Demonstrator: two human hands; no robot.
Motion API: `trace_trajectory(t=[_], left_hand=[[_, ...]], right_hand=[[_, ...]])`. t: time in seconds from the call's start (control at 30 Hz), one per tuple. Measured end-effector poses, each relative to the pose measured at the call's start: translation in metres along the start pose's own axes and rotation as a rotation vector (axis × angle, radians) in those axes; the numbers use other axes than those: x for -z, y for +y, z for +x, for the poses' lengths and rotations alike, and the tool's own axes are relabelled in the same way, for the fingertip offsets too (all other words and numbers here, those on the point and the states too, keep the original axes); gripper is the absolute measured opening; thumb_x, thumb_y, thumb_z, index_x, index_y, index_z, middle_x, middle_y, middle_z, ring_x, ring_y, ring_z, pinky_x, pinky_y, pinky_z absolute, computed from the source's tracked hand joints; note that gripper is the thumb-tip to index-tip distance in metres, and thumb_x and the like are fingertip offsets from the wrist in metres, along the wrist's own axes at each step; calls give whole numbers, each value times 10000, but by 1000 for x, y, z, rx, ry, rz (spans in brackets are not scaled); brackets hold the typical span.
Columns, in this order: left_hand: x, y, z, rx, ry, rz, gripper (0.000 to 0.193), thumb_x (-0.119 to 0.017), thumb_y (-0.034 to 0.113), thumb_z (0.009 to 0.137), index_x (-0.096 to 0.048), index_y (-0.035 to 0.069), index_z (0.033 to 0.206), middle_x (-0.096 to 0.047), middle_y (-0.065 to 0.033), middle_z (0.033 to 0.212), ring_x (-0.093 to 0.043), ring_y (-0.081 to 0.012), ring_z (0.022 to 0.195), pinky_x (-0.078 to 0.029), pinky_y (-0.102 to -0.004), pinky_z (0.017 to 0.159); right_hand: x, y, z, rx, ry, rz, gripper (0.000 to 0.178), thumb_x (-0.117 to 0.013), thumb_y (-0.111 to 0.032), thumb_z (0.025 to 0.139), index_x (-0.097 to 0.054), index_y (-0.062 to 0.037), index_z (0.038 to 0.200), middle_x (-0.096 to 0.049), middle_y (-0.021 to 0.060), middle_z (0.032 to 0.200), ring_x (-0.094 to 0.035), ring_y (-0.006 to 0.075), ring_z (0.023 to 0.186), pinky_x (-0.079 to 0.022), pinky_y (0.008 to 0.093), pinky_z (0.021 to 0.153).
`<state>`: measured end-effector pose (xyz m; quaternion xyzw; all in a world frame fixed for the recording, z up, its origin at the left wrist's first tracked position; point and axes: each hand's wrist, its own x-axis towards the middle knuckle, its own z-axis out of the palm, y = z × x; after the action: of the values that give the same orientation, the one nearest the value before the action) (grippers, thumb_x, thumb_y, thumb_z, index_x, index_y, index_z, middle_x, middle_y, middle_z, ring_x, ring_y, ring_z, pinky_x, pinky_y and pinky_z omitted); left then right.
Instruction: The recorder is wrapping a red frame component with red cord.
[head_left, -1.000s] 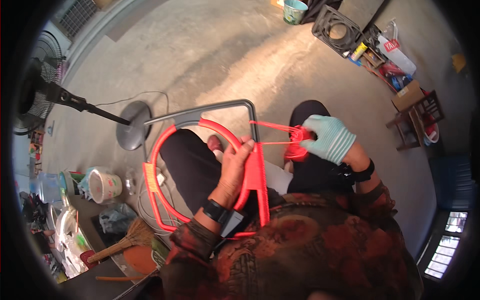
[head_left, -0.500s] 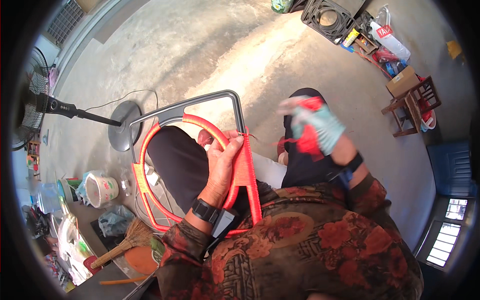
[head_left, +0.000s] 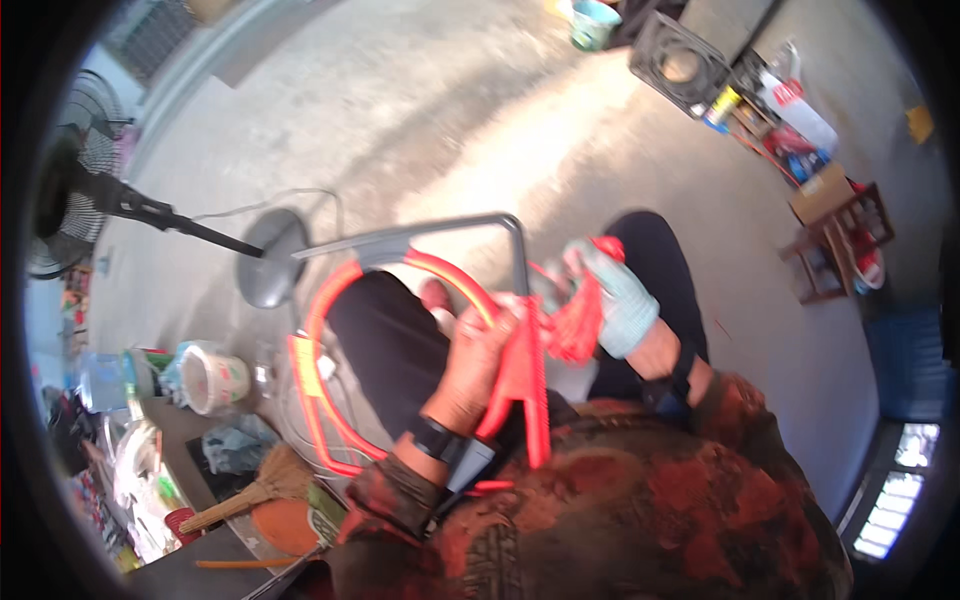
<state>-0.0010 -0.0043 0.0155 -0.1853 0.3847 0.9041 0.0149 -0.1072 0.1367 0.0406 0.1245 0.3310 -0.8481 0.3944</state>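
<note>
Across my lap rests a metal frame (head_left: 440, 228), dark grey on its bare far bar, with a round ring and side bars wrapped in orange-red cord. My bare left hand (head_left: 470, 365) is closed on the right side of the frame, its thumb up at the wrapped panel (head_left: 520, 355) where ring and side bar meet. Just right of that bar, my right hand (head_left: 622, 305), in a pale blue-green glove, is closed around a loose bundle of red cord (head_left: 576, 325). Motion blur hides the fingertips' detail. A strand appears to run from the bundle toward the frame.
To the left stand a black pedestal fan (head_left: 275, 258), a white bucket (head_left: 214, 380) and a straw broom (head_left: 262, 488). At the far right are a wooden stool (head_left: 825, 260), a cardboard box (head_left: 820, 194) and a dark square crate (head_left: 680, 65). My knees support the frame.
My right hand has come left and nearer to the frame with the red cord. My left hand keeps hold of the frame. The whole view has shifted, moving the scene slightly right and down.
</note>
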Motion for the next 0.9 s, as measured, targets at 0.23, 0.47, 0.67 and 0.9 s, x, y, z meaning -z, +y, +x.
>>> trace_trajectory(t=[0.23, 0.47, 0.67, 0.9], left_hand=[[4, -26, 7, 70, -21, -101, 132, -559, 176, 944, -556, 46, 971, -669, -136, 850, -678, -225, 726, -564, -313, 647], [6, -20, 9, 43, 12, -33, 120, -552, 118, 933, -539, 29, 1013, -663, -141, 863, -679, -222, 738, -573, -307, 656], [3, -26, 10, -173, 149, 250, 312, -625, 93, 896, -484, -4, 1157, -644, -91, 898, -645, -131, 777, -543, -266, 656], [0, -34, 8, -346, 169, 105, 312, -604, 60, 906, -479, 13, 1187, -632, -46, 948, -625, -113, 842, -522, -252, 734]], right_hand=[[53, -6, 13, -40, -61, -271, 321, -492, -354, 961, -522, -92, 779, -539, 61, 687, -587, 233, 652, -500, 356, 567], [45, -73, 16, 501, 256, -1836, 641, -722, -179, 702, -445, -28, 1260, -629, 250, 1048, -618, 394, 963, -508, 394, 807], [-18, -32, 28, 1224, 15, -1735, 359, -544, 33, 754, -552, -82, 1094, -625, 168, 1070, -620, 334, 961, -494, 409, 843], [-27, -1, 28, 1178, -695, -2349, 198, -577, -222, 752, -625, -130, 921, -605, 93, 1062, -529, 266, 1138, -269, 559, 1058]])
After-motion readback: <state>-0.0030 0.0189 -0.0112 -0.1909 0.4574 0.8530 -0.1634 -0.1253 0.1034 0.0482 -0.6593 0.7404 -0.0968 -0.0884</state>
